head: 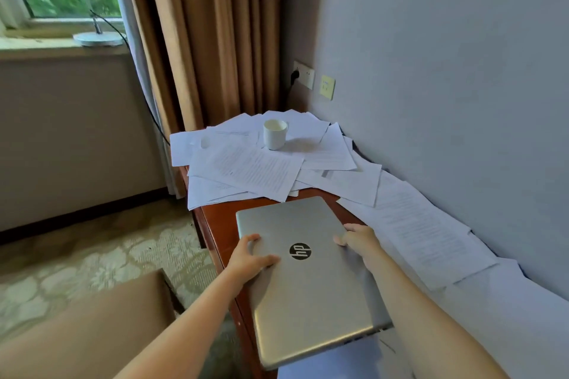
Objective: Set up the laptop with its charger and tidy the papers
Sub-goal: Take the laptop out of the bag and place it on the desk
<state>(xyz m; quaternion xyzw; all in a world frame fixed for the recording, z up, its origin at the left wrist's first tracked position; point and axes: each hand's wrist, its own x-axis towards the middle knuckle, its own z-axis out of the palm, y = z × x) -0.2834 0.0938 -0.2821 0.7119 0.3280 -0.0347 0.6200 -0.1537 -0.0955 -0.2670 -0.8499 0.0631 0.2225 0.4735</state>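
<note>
The closed silver HP laptop (pixel 308 280) is gripped at both side edges: by the left hand (pixel 251 255), thumb laid on the lid, and by the right hand (pixel 357 240), fingers curled round its edge. It overhangs the near edge of the wooden desk (pixel 221 218), so positioning seems the step in hand. Room must be made next, since loose papers (pixel 255 169) are spread beyond, under a white cup (pixel 275 134). A wall socket (pixel 303 74) lies farthest.

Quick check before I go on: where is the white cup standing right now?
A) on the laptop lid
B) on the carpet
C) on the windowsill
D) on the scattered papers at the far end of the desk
D: the white cup stands upright on the loose papers at the far end of the desk, beyond the closed laptop.
</note>
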